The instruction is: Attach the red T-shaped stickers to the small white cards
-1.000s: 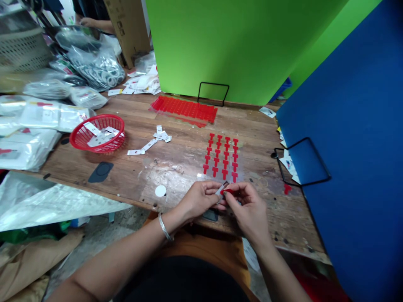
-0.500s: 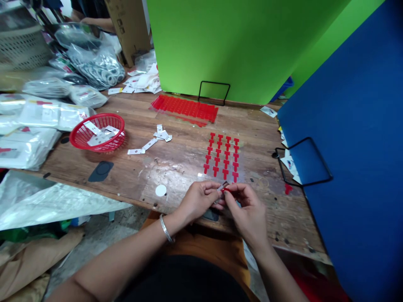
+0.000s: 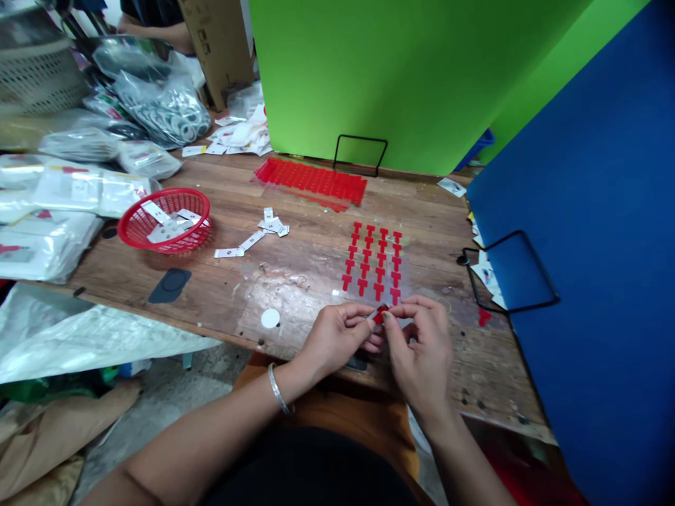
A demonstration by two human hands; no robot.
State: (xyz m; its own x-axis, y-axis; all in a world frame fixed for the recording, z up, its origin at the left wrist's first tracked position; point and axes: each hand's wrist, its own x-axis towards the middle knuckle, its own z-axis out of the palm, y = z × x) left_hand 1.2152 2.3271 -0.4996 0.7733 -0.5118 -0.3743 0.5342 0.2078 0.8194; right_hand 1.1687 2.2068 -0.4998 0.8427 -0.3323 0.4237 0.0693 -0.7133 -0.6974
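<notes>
My left hand [image 3: 340, 336] is closed on a small pale strip, partly hidden by the fingers. A small red T-shaped sticker [image 3: 380, 314] lies at the end of this strip. My right hand [image 3: 420, 337] pinches at the sticker's edge with thumb and forefinger, close to the left fingertips. Just beyond the hands a clear sheet [image 3: 406, 281] lies flat, bearing rows of red T-shaped stickers [image 3: 364, 271]. Small white printed strips [image 3: 252, 241] lie on the table to the left.
A red basket [image 3: 129, 223] holding white strips stands at left. Flat red sticker sheets [image 3: 311, 181] lie at the back. Bagged goods [image 3: 79, 190] fill the left side. Green [image 3: 369, 77] and blue [image 3: 590, 211] panels with black wire stands [image 3: 551, 302] border the table. Another person's arm [image 3: 163, 31] shows behind.
The red sticker now lies flatter and shows more of its face at the strip's end. My right hand has shifted slightly and its fingers have turned; the left has hardly moved.
</notes>
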